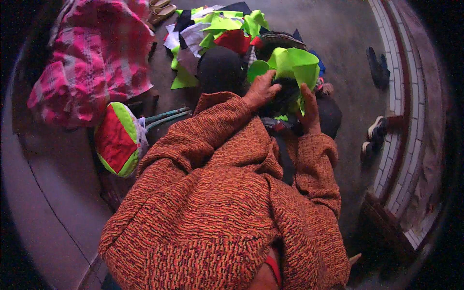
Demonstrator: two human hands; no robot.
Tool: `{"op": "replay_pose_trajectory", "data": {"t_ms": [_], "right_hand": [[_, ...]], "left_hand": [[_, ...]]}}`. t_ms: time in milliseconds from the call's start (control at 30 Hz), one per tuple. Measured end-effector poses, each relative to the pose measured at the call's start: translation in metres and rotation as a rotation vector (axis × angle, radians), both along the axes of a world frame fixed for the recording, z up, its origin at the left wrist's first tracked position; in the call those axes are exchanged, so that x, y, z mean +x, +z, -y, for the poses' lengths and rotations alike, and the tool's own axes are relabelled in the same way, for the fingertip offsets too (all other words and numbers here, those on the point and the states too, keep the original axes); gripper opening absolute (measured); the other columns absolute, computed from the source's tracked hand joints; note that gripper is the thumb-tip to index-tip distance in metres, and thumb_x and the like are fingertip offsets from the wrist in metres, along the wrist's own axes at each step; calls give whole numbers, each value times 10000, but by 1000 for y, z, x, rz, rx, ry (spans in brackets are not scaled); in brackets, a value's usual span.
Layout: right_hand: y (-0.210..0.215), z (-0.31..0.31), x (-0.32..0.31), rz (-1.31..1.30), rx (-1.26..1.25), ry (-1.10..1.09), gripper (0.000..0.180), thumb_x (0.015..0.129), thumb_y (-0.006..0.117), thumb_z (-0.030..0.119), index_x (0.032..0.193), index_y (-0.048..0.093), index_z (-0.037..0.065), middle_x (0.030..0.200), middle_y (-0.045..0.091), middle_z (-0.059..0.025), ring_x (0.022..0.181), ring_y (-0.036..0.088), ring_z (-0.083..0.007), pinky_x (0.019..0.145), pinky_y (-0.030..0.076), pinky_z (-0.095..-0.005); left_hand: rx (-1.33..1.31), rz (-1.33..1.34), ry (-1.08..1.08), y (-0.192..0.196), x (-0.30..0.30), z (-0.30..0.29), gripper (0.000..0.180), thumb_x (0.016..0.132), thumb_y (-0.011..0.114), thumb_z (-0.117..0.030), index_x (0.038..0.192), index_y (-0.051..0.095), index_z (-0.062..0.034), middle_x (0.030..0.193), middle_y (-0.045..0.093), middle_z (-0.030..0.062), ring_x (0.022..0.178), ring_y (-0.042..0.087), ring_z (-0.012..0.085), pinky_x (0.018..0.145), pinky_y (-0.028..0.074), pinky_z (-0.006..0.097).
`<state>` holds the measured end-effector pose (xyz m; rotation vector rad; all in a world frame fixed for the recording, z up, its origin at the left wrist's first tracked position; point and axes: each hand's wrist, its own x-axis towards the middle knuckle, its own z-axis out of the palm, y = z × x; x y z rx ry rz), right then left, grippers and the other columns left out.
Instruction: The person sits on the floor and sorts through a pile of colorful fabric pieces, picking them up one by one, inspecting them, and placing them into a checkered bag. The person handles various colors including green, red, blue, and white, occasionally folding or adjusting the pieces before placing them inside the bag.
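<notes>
A lime-green piece of cloth point(295, 62) is held up in front of me, folded and curving over between my hands. My left hand point(262, 90) has its fingers closed on the left part of this cloth, thumb bent inward. On the other side my right hand point(311, 112) points upward and grips the cloth's lower right edge, with part of the cloth hanging beside its fingers. Something dark lies behind and below the cloth, too shadowed to make out. Just beyond is a heap of cloth scraps point(220, 24) in lime green, white, black and red.
At the left hangs a pink checked cloth point(96, 67). Near it sits a red and lime-green padded piece point(117, 140) beside light blue rods point(166, 116). Dark shoes point(378, 67) and another pair of shoes point(376, 133) lie by a tiled ledge point(396, 96) at right.
</notes>
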<state>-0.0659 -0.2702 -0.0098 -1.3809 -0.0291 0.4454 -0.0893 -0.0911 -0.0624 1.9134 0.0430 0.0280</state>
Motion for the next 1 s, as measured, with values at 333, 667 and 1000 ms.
{"op": "replay_pose_trajectory", "data": {"t_ms": [333,667,1000], "right_hand": [[-4,-9,18,-545,381,-233,394,886,479,370,1106,516,44,903,626,-67,690,620,-177,620,519,-323],[-11,12,20,-502,820,-209,391,931,385,336,1196,456,58,1153,538,-119,1037,538,-257,888,439,-410],[-52,37,28,-441,810,-390,433,858,502,326,1219,441,96,1180,512,-114,1076,498,-298,924,400,-489]], "left_hand": [[-9,20,-153,3,6,6,387,796,462,-38,1183,470,-45,987,590,195,919,583,296,799,443,354],[-811,-349,49,19,13,1,314,830,474,-54,1133,513,21,946,605,66,805,578,135,731,471,251],[-1149,-234,217,23,16,-6,175,890,475,-225,920,556,-73,768,582,28,629,560,142,564,474,282]]}}
